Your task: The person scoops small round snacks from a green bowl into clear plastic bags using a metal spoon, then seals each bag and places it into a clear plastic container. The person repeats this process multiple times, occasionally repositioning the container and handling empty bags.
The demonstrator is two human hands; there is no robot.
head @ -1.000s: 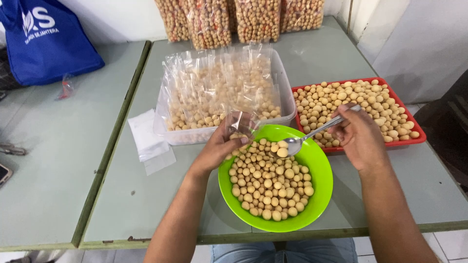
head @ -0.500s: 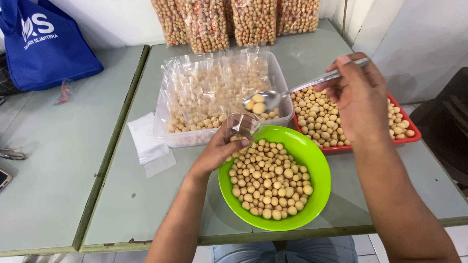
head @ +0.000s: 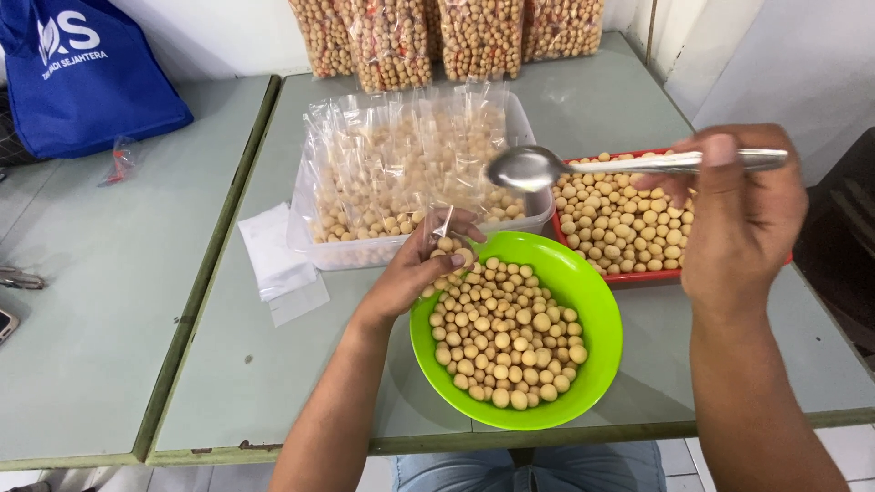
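Observation:
My left hand (head: pixel 415 273) holds a small clear plastic bag (head: pixel 444 239) upright at the rim of a green bowl (head: pixel 597 301) full of round tan balls; a few balls lie inside the bag. My right hand (head: pixel 743 214) grips a metal spoon (head: pixel 538 168) raised above the table, its bowl tipped and showing nothing in it, just right of and above the bag. A red tray (head: pixel 624 276) of the same balls lies under the spoon and my right hand.
A clear plastic tub (head: pixel 305 232) with several filled small bags stands behind the bowl. Flat empty plastic bags (head: pixel 278 260) lie to its left. Large filled bags (head: pixel 447 32) line the table's far edge. A blue bag (head: pixel 82 68) sits on the left table.
My right hand scooped balls from the green bowl, lifted the loaded spoon up toward the bag, and now the spoon is emptied. The bag now holds a few balls.

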